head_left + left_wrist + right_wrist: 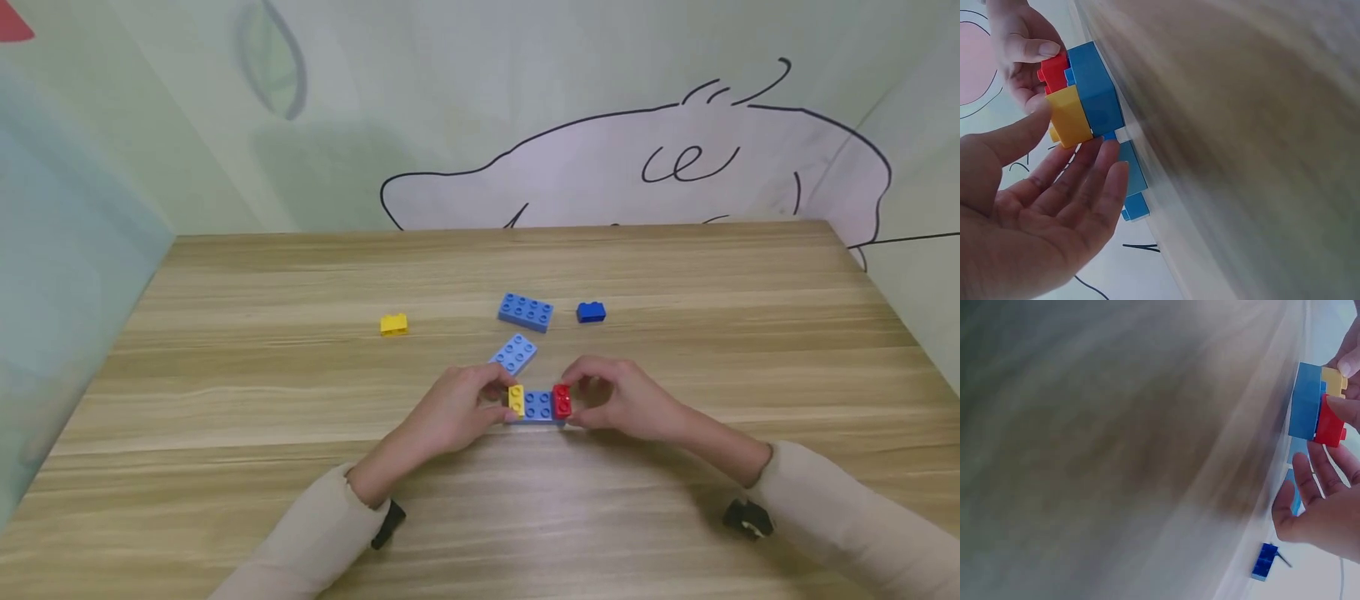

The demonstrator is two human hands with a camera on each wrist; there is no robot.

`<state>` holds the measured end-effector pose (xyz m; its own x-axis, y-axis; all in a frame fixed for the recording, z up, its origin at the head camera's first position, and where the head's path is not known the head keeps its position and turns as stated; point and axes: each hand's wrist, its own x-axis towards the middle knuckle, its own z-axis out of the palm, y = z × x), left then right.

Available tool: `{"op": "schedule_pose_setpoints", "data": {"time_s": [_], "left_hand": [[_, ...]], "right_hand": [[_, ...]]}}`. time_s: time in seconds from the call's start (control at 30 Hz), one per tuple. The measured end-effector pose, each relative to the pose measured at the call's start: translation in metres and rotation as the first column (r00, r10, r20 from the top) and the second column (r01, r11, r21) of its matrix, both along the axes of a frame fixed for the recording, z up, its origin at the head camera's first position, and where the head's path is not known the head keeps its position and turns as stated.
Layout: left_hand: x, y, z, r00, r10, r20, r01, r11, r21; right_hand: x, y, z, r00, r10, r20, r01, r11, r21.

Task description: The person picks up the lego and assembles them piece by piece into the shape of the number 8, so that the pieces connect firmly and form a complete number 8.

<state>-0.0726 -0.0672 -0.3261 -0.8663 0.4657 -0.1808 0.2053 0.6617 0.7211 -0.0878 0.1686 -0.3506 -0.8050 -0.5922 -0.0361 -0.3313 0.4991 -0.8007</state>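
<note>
A blue building brick (pixel 538 407) lies on the table with a yellow brick (pixel 516 401) on its left end and a red brick (pixel 562 401) on its right end. Bare blue studs show between the two. My left hand (pixel 461 408) pinches the yellow brick between thumb and fingers, as the left wrist view also shows for the yellow brick (pixel 1069 115). From the other side, my right hand (pixel 630 400) pinches the red brick, its thumb on top of the red brick (pixel 1330 422) in the right wrist view.
Just behind the left fingers lies a lighter blue brick (pixel 516 353). Farther back are another blue brick (pixel 527 312), a small dark blue brick (pixel 591 312) and, to the left, a small yellow brick (pixel 393 324). The wooden table (pixel 262 350) meets a wall with drawings.
</note>
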Motion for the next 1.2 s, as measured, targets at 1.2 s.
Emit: {"op": "schedule_pose_setpoints", "data": {"time_s": [1.2], "left_hand": [[-0.028,-0.011,0.000,0.985,0.170,-0.014,-0.171,0.983,-0.071]], "right_hand": [[-0.006,0.005,-0.001,0.989,0.047,0.140,-0.038,0.997,-0.064]]}}
